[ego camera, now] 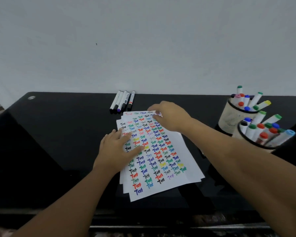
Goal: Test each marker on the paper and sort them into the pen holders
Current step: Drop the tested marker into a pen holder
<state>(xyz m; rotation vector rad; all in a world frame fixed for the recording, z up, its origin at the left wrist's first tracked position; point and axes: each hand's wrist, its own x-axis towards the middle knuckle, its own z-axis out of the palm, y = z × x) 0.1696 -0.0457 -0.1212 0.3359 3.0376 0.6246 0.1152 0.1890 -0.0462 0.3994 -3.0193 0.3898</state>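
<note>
Head view: on the black bench (58,142), a stack of paper sheets (184,161) crowded with "Test" marks lies at centre, left hand (117,148) flat on it, right hand (167,117) pinching the top edge. Two full pen holders (229,117) at 3 o'clock; five markers (121,102) left at 12 o'clock.

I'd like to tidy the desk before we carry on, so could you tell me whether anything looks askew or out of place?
The white paper sheets covered in coloured "Test" marks are fanned unevenly and lie at an angle to the black desk edge. The left hand presses on them; the right hand pinches the top corner. Nothing looks spilled or damaged.
</note>
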